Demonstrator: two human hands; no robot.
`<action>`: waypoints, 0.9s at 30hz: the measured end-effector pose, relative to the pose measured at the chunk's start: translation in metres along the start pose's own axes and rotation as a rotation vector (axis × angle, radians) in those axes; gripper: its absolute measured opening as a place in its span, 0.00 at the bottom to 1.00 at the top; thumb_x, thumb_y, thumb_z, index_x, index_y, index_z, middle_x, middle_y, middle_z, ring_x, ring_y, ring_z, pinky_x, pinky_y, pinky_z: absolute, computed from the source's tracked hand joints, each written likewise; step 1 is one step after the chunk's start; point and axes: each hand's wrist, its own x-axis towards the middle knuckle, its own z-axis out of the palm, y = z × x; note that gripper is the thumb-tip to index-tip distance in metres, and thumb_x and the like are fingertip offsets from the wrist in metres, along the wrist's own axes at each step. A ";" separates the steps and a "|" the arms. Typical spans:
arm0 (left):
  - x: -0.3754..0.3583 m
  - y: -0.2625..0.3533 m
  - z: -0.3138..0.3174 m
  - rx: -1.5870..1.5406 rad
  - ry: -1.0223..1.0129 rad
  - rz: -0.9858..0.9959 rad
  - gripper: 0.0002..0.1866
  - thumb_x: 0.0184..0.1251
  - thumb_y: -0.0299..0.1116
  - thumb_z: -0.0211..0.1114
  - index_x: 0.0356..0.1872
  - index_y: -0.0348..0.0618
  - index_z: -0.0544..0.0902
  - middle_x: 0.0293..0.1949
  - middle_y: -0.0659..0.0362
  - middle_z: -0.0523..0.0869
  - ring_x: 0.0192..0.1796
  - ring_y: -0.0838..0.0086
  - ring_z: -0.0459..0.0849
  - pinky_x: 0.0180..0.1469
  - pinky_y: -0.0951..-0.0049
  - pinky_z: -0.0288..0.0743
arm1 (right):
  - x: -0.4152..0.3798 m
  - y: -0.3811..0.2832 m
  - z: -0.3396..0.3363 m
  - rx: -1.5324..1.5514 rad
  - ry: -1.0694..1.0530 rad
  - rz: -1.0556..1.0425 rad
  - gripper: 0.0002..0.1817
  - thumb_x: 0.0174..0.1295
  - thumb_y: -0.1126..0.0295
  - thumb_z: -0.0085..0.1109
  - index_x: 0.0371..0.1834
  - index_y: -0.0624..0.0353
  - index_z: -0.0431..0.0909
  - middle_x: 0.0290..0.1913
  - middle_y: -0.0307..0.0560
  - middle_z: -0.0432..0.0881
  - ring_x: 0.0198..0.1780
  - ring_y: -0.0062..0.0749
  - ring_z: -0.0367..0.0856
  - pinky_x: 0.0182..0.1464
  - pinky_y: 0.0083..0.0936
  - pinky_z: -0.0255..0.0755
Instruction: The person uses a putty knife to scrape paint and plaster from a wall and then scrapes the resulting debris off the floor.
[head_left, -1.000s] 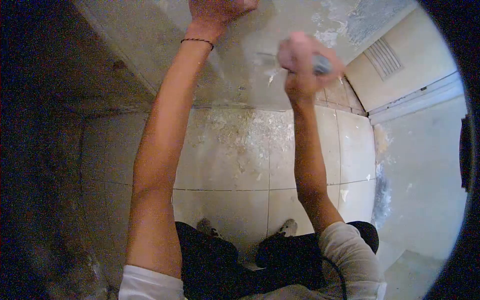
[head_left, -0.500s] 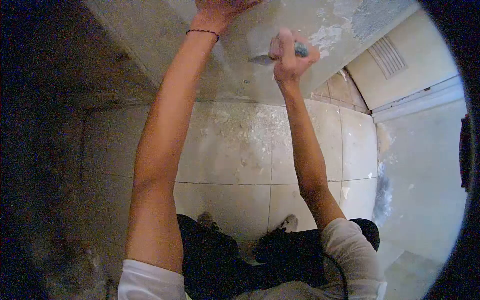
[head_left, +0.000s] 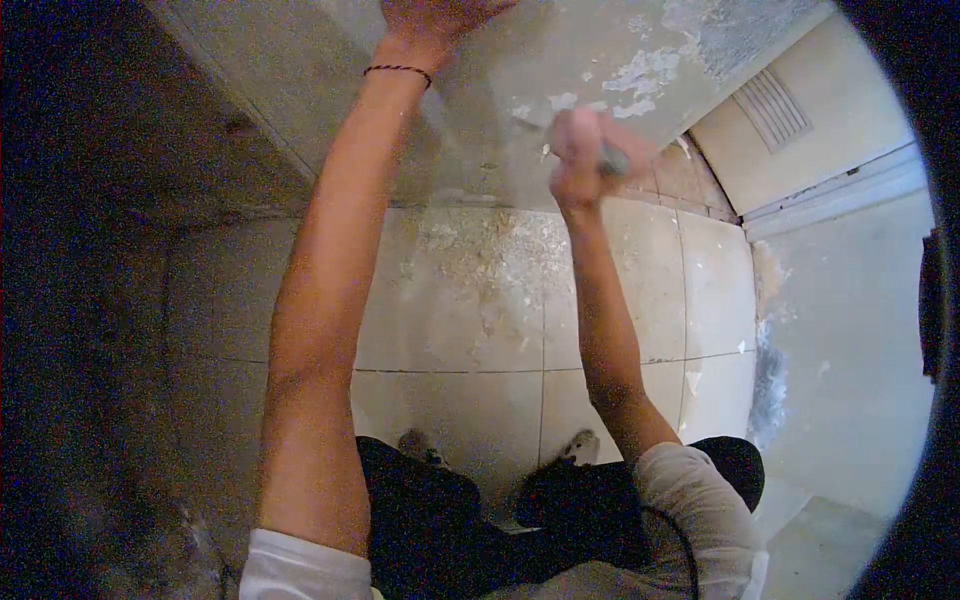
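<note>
My right hand (head_left: 585, 150) is wrapped round the dark handle of a scraper (head_left: 613, 160), close to the lower part of the wall (head_left: 480, 110). Motion smears the hand, and the scraper's blade is barely visible to its left. Above and to the right of that hand, peeling paint (head_left: 645, 75) leaves white ragged patches on the wall. My left hand (head_left: 445, 15) lies against the wall at the top edge of the view, its thumb stretched out to the right. The rest of its fingers are cut off by the frame.
Paint flakes and dust (head_left: 500, 255) litter the tiled floor (head_left: 440, 330) along the wall's foot. A pale panel with a vent grille (head_left: 772, 110) stands at the right. My shoes (head_left: 578, 448) are on the tiles below. The left side is dark.
My right hand has moved down the wall with the scraper, and white bare patches now show just above it. My left hand stays nearly in place.
</note>
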 end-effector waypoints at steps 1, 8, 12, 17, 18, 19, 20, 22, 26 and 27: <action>0.000 0.001 -0.001 -0.074 -0.016 -0.015 0.40 0.60 0.42 0.56 0.79 0.51 0.65 0.78 0.50 0.63 0.79 0.56 0.59 0.80 0.45 0.45 | -0.002 0.009 0.001 -0.168 0.007 -0.064 0.22 0.71 0.72 0.55 0.15 0.58 0.65 0.16 0.35 0.67 0.17 0.19 0.64 0.19 0.21 0.55; -0.005 -0.018 0.027 0.147 0.230 0.194 0.41 0.60 0.42 0.56 0.79 0.51 0.65 0.77 0.50 0.64 0.79 0.56 0.59 0.80 0.46 0.46 | -0.010 -0.051 -0.004 0.266 -0.132 -0.114 0.20 0.65 0.71 0.61 0.14 0.59 0.69 0.15 0.40 0.71 0.14 0.27 0.67 0.19 0.25 0.59; -0.001 -0.020 0.035 0.177 0.331 0.264 0.41 0.59 0.41 0.55 0.79 0.51 0.65 0.77 0.49 0.65 0.78 0.55 0.60 0.79 0.46 0.47 | -0.015 -0.016 -0.017 -0.390 -0.324 -0.258 0.18 0.61 0.72 0.62 0.13 0.57 0.71 0.14 0.42 0.73 0.13 0.33 0.70 0.20 0.29 0.64; 0.007 -0.038 0.050 0.188 0.494 0.405 0.41 0.60 0.42 0.55 0.79 0.51 0.66 0.77 0.49 0.65 0.78 0.54 0.61 0.80 0.46 0.46 | -0.020 -0.035 -0.010 -0.025 -0.400 -0.356 0.15 0.58 0.75 0.64 0.14 0.56 0.75 0.14 0.43 0.71 0.13 0.38 0.72 0.20 0.30 0.67; 0.007 -0.036 0.048 0.189 0.482 0.394 0.40 0.61 0.43 0.54 0.79 0.51 0.66 0.77 0.49 0.64 0.78 0.54 0.61 0.80 0.46 0.46 | -0.019 -0.026 -0.007 -0.028 -0.398 -0.355 0.15 0.58 0.75 0.64 0.14 0.56 0.75 0.14 0.43 0.71 0.13 0.38 0.72 0.20 0.30 0.67; 0.006 -0.033 0.047 0.185 0.471 0.385 0.40 0.62 0.44 0.53 0.80 0.52 0.65 0.78 0.48 0.64 0.78 0.54 0.61 0.79 0.47 0.45 | -0.017 -0.019 -0.005 -0.135 -0.406 -0.309 0.14 0.57 0.75 0.65 0.15 0.55 0.75 0.15 0.43 0.72 0.14 0.39 0.74 0.20 0.30 0.67; 0.006 -0.032 0.045 0.176 0.474 0.392 0.40 0.62 0.44 0.53 0.80 0.52 0.65 0.78 0.48 0.64 0.78 0.54 0.61 0.79 0.47 0.45 | -0.017 -0.015 -0.006 -0.242 -0.408 -0.267 0.13 0.56 0.76 0.66 0.16 0.54 0.76 0.16 0.42 0.73 0.15 0.40 0.75 0.21 0.30 0.68; 0.006 -0.034 0.044 0.227 0.443 0.393 0.37 0.68 0.47 0.50 0.79 0.50 0.66 0.78 0.47 0.64 0.79 0.55 0.60 0.79 0.48 0.46 | -0.029 -0.009 -0.013 -0.126 -0.506 -0.290 0.12 0.55 0.76 0.67 0.16 0.53 0.76 0.17 0.42 0.74 0.16 0.39 0.75 0.21 0.30 0.68; 0.008 -0.038 0.044 0.257 0.448 0.413 0.36 0.70 0.48 0.49 0.79 0.49 0.66 0.78 0.47 0.64 0.79 0.55 0.60 0.78 0.48 0.46 | -0.028 -0.044 0.004 0.027 -0.616 -0.512 0.10 0.52 0.76 0.68 0.19 0.53 0.78 0.21 0.42 0.80 0.19 0.34 0.79 0.22 0.29 0.70; 0.007 -0.039 0.045 0.262 0.448 0.420 0.36 0.70 0.48 0.49 0.79 0.49 0.66 0.78 0.47 0.64 0.79 0.55 0.60 0.78 0.48 0.46 | -0.027 -0.034 0.004 0.019 -0.607 -0.507 0.10 0.52 0.76 0.68 0.19 0.53 0.78 0.21 0.42 0.80 0.19 0.34 0.79 0.22 0.29 0.70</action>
